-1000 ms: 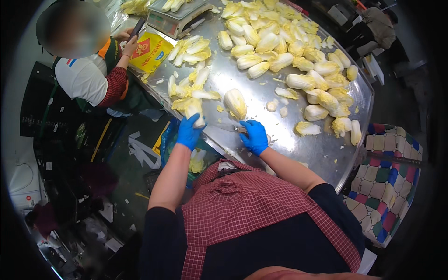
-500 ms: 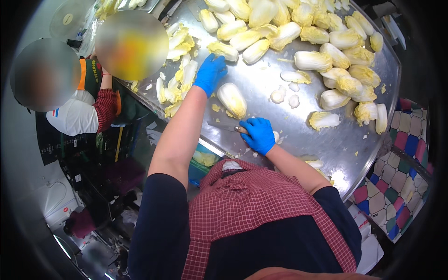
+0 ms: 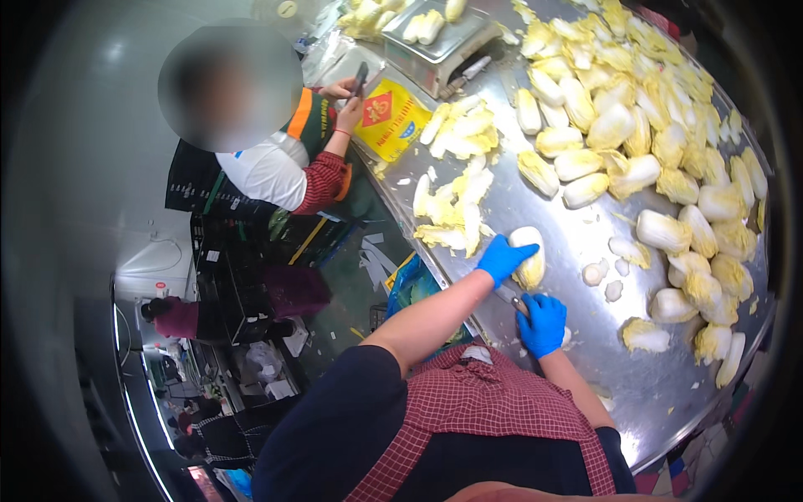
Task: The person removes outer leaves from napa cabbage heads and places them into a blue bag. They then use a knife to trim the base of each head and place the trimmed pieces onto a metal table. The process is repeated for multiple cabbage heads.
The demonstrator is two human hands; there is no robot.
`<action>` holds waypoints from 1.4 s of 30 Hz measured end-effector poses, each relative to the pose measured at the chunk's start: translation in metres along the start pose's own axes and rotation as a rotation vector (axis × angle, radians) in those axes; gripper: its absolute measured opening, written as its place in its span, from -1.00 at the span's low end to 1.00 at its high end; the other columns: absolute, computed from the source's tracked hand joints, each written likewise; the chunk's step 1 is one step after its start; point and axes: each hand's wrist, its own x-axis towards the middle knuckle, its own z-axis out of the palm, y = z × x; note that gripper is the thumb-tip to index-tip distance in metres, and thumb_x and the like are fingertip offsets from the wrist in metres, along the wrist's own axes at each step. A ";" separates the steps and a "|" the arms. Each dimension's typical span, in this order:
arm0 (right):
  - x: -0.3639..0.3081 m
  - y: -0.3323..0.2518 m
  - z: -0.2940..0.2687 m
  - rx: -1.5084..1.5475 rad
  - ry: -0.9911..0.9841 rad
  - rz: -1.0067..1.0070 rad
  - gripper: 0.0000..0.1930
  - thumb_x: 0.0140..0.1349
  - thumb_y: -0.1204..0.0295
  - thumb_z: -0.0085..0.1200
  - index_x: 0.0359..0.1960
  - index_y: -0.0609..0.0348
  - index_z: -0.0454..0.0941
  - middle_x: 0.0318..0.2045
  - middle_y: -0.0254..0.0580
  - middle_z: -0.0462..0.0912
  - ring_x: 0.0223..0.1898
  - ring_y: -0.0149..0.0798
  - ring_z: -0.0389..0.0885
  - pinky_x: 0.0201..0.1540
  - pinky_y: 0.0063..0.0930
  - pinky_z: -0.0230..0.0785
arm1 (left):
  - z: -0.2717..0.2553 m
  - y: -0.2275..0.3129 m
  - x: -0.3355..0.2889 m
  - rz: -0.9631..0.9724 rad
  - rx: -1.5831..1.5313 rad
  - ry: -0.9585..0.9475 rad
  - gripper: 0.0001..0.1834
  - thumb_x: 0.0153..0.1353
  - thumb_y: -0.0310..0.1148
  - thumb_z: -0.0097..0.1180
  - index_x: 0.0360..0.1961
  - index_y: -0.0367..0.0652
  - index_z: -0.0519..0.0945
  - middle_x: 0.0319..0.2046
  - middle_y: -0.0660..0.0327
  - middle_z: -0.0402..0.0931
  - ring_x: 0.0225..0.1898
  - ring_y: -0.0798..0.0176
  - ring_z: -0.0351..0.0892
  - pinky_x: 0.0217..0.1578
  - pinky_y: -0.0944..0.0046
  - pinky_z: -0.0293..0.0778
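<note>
A napa cabbage (image 3: 529,273) lies apart from the heap on the metal table, close to its near edge. My blue-gloved left hand (image 3: 504,260) grips it from the left, with one digit stretched across its top. In my gloved right hand (image 3: 543,325) is a knife (image 3: 519,304), held by its wooden handle. Its blade points left, just below the cabbage, and lies partly behind my left wrist. Loose yellow-white leaves (image 3: 456,205) are piled left of the cabbage. Trimmed stem ends (image 3: 595,273) lie to its right.
Many napa cabbages (image 3: 609,127) cover the far and right parts of the metal table (image 3: 577,227). At the far left stand a scale (image 3: 437,38) and a yellow printed bag (image 3: 391,120). A co-worker beside the table holds a phone (image 3: 360,79). Crates (image 3: 230,284) stand behind them.
My left hand has moved from beside a farther cabbage onto the nearer lone one. The right hand keeps the knife. The view has swung left, showing more of the co-worker and the scale.
</note>
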 end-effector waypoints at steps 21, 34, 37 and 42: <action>0.002 -0.013 0.010 -0.292 -0.324 0.158 -0.78 0.07 0.25 0.13 -0.27 0.01 0.56 -0.34 -0.06 0.55 -0.27 0.02 0.54 -0.24 -0.12 0.40 | -0.077 -0.066 -0.104 -0.091 -1.131 -0.330 -0.38 0.30 -0.03 -0.12 0.28 -0.15 0.21 0.19 0.01 0.31 0.19 -0.07 0.32 0.21 -0.12 0.24; -0.023 -0.068 0.041 0.494 -0.465 0.350 -0.66 0.32 0.21 -0.10 -0.03 0.19 0.43 -0.36 -0.07 0.57 -0.33 -0.22 0.56 -0.19 -0.36 0.41 | -0.122 -0.198 -0.164 -0.039 -1.397 -0.058 -0.51 0.15 -0.51 0.12 0.14 -0.23 0.37 -0.01 0.02 0.48 0.00 -0.01 0.52 0.00 0.00 0.50; -0.022 -0.090 0.053 0.557 -0.606 0.241 -0.69 0.38 0.24 -0.12 0.02 0.11 0.48 -0.39 -0.27 0.55 -0.34 -0.43 0.51 -0.22 -0.53 0.40 | -0.124 -0.204 -0.180 0.134 -0.989 0.175 -0.32 -0.03 -0.46 0.32 0.16 -0.19 0.32 -0.02 0.07 0.44 -0.03 0.09 0.50 -0.03 0.16 0.49; -0.022 -0.118 0.060 0.427 -0.695 0.038 -0.71 0.36 0.28 -0.09 -0.02 0.18 0.49 -0.37 -0.24 0.56 -0.34 -0.43 0.51 -0.23 -0.52 0.41 | -0.124 -0.218 -0.201 0.315 -0.497 0.389 -0.16 -0.22 -0.36 0.49 0.13 -0.18 0.30 0.00 0.08 0.40 -0.02 0.15 0.46 -0.04 0.21 0.47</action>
